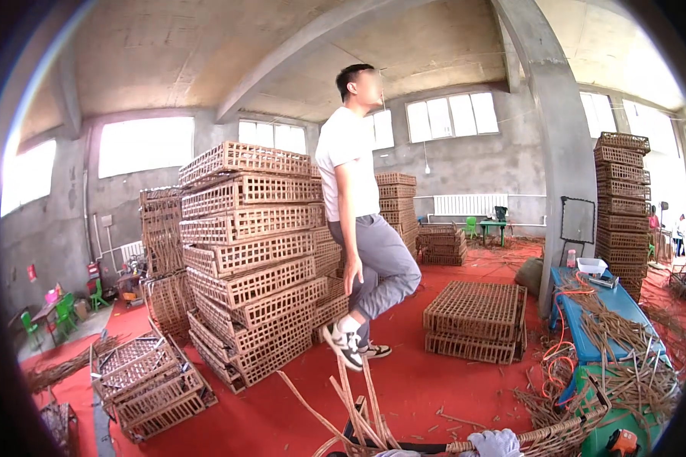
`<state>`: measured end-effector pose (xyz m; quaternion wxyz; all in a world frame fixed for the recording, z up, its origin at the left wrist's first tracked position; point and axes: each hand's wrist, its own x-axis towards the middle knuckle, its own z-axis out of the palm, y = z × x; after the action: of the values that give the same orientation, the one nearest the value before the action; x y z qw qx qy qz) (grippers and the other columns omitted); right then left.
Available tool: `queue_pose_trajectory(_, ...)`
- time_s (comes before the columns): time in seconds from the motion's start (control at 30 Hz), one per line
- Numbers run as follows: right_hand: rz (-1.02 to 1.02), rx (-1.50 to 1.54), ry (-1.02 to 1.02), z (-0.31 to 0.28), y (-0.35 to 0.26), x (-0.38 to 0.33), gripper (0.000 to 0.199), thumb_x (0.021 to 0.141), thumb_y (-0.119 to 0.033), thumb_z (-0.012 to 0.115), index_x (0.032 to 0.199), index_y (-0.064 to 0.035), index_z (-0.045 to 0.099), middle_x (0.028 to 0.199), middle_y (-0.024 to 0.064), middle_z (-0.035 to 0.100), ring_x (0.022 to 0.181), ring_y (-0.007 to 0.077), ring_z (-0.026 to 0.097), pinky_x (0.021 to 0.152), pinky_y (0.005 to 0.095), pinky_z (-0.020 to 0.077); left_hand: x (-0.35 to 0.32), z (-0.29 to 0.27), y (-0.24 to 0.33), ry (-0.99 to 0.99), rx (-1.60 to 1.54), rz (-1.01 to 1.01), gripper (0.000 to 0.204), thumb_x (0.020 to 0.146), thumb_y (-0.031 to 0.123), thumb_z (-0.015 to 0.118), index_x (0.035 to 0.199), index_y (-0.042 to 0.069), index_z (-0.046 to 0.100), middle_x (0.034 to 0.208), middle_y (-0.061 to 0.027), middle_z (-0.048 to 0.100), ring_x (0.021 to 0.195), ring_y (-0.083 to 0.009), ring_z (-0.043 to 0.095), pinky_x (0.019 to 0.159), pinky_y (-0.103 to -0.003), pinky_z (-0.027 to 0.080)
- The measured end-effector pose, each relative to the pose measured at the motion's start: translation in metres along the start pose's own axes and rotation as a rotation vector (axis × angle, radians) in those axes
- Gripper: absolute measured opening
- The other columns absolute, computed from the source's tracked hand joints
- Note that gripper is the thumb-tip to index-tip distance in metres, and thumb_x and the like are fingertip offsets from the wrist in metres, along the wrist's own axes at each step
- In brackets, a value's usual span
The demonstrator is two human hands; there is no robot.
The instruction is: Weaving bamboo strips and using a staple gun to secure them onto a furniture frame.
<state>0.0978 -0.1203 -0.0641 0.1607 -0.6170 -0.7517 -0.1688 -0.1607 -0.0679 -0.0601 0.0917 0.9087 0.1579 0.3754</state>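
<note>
At the lower edge, my right hand (495, 443) wears a pale grey glove and is closed round a bar (558, 430) wound with brown wicker strips. Most of its fingers fall below the edge. Only a grey-white sliver, seemingly my left hand (398, 453) in a glove, shows beside a black, unwrapped part of the same frame; its fingers are hidden. Several long loose wicker strips (343, 396) stand up from the frame to the left of my hands. An orange-and-black tool (623, 440) lies on a green surface to the right of my right hand.
A person (351, 167) in a white shirt steps across in front. Tall stacks of woven crates (255, 251) stand left; a low stack (476, 316) sits mid-floor. At right, a blue table (587, 335) carries strips and a white tub (591, 265). An orange cord (560, 358) hangs there.
</note>
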Motion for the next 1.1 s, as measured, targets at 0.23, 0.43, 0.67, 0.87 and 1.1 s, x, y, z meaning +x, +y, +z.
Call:
queue_pose_trajectory(0.23,0.021,0.087,0.039,-0.011,-0.006,0.012,0.036,0.071,-0.046,0.061,0.089,-0.0148,0.058,0.075,0.0065,0.058,0.068,0.0276,0.056,0.06,0.0428,0.0412,-0.015,0.0,0.002,-0.001,-0.043,-0.074,0.018,0.076,0.013,0.059,0.092,0.008,0.062,0.099,-0.012,0.059,0.092,-0.0306,0.057,0.08,-0.038,0.047)
queue_pose_trajectory(0.43,0.058,0.008,-0.157,-0.004,-0.001,0.02,0.043,0.071,-0.054,0.058,0.086,-0.0137,0.06,0.075,0.0074,0.061,0.073,0.0267,0.059,0.065,0.0408,0.0414,-0.04,-0.008,-0.02,-0.035,-0.021,-0.18,0.018,0.081,0.017,0.058,0.095,0.005,0.061,0.098,-0.013,0.06,0.089,-0.0302,0.058,0.077,-0.038,0.048)
queue_pose_trajectory(0.67,0.01,0.039,-0.014,0.014,0.015,0.023,0.033,0.07,-0.038,0.065,0.087,-0.0102,0.058,0.072,0.0088,0.057,0.071,0.0301,0.057,0.062,0.0416,0.041,-0.053,-0.012,-0.037,-0.025,-0.027,-0.346,0.023,0.075,0.016,0.062,0.095,0.005,0.061,0.096,-0.0143,0.06,0.093,-0.0329,0.057,0.083,-0.039,0.045)
queue_pose_trajectory(0.87,0.017,0.003,-0.063,0.021,0.025,0.024,0.042,0.075,-0.044,0.06,0.098,-0.0101,0.055,0.085,0.0096,0.06,0.079,0.0303,0.057,0.067,0.0415,0.043,-0.05,-0.01,-0.048,0.009,-0.033,-0.415,0.031,0.071,0.018,0.064,0.098,0.003,0.06,0.098,-0.0164,0.06,0.096,-0.0347,0.055,0.085,-0.04,0.043)
queue_pose_trajectory(1.1,0.127,0.048,-0.238,0.018,0.026,0.037,0.045,0.074,-0.046,0.062,0.101,-0.0111,0.056,0.086,0.0096,0.059,0.082,0.03,0.059,0.071,0.0421,0.0451,-0.041,0.0,-0.054,-0.036,-0.314,-0.606,0.03,0.078,0.001,0.059,0.108,-0.001,0.055,0.097,-0.0125,0.059,0.086,-0.0187,0.06,0.075,-0.028,0.048)
